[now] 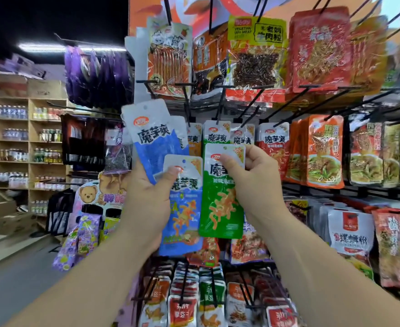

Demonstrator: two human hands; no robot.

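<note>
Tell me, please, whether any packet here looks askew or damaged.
Nothing looks torn or spilled. The upper blue packet in the left hand leans left, partly behind the lower blue packet; the green packet in the right hand hangs nearly straight.

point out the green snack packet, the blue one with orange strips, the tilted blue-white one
green plastic snack packet (220, 208), head view, lower front
blue plastic packet with orange strips (182, 213), head view, middle
tilted blue-white plastic packet (153, 135), head view, black lettering
</note>
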